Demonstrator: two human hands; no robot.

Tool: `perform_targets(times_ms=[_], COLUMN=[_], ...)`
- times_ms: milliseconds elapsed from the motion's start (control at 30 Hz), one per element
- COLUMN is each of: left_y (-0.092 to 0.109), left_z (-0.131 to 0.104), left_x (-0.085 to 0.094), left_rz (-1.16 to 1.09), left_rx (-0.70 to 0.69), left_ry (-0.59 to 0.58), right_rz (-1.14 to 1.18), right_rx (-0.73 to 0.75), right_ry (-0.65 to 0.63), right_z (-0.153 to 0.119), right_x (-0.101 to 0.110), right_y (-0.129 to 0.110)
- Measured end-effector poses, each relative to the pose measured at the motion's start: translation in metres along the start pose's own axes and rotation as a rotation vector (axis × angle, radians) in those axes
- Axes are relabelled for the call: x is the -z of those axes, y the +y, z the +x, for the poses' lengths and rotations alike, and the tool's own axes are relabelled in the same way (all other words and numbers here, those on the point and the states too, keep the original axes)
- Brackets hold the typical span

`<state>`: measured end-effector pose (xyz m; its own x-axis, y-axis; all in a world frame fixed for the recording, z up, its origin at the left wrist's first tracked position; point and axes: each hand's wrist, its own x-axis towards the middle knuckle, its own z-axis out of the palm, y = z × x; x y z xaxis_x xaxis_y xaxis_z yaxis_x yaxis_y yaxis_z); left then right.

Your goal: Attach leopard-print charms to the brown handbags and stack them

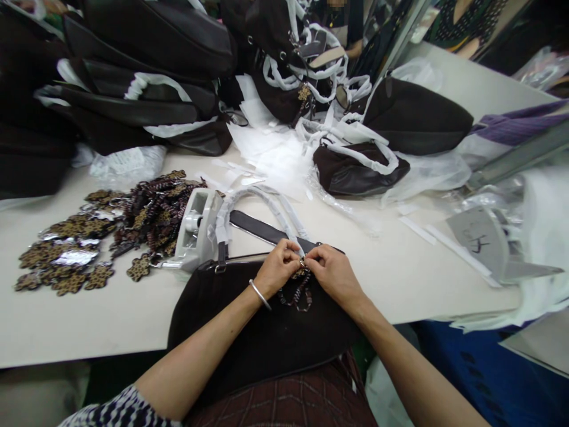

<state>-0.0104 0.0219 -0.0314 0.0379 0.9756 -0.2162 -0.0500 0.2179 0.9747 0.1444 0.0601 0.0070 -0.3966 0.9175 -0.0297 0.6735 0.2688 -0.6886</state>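
Observation:
A dark brown handbag (240,338) lies against the table's front edge, close to my body, its handles (280,207) wrapped in white padding. My left hand (279,268) and my right hand (335,276) meet at the base of the right end of a handle. Both are closed in a pinch around the small metal fitting of a bag charm (302,299). The charm's braided cord loops hang below my fingertips over the bag's front. Whether its clasp is fastened to the handle ring is hidden by my fingers.
Leopard-print flower charms (71,249) with braided cords lie piled at left, beside a grey tape dispenser (198,228). Stacked dark bags (146,107) fill the back left. More bags (360,169), white sheets (271,148) and another dispenser (480,240) stand farther back and right. Other people are across the table.

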Motion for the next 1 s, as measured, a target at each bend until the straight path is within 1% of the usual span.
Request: perform_targets(times_ms=[100,200,300,367,433,500,600,700,767,900,1000], left_y=[0.003,0.008,0.010,0.010,0.009,0.008,0.008,0.008,0.007,0.003,-0.001], left_z=[-0.001,-0.001,0.000,0.000,0.002,0.004,0.008,0.013,0.015,0.017,0.014], left_x=[0.002,0.004,0.004,0.004,0.004,0.003,0.002,-0.001,-0.003,-0.008,-0.009], left_rz=[0.146,0.306,0.402,0.474,0.563,0.653,0.753,0.831,0.886,0.932,0.838], left_rx=[-0.045,-0.120,-0.117,-0.094,-0.110,-0.152,-0.187,-0.208,-0.207,-0.176,-0.178], left_ry=[-0.028,-0.012,0.035,0.087,0.121,0.110,0.052,-0.002,-0.005,0.058,0.094], right_rz=[-0.042,-0.040,-0.025,-0.007,-0.022,-0.088,-0.193,-0.234,-0.244,-0.234,-0.227], right_rx=[0.003,0.013,0.012,0.000,-0.001,0.010,0.032,0.054,0.064,0.059,0.033], right_ry=[0.027,0.023,0.023,0.050,0.073,0.054,-0.024,-0.076,-0.090,-0.086,-0.064], right_z=[0.002,0.002,0.002,0.002,0.003,0.004,0.006,0.008,0.008,0.007,0.008], right_x=[-0.002,-0.001,0.000,0.000,0.000,-0.001,-0.002,-0.003,-0.004,-0.003,-0.002], right_y=[0.000,-0.002,-0.002,0.000,0.001,0.001,0.001,0.001,0.002,0.004,0.004])
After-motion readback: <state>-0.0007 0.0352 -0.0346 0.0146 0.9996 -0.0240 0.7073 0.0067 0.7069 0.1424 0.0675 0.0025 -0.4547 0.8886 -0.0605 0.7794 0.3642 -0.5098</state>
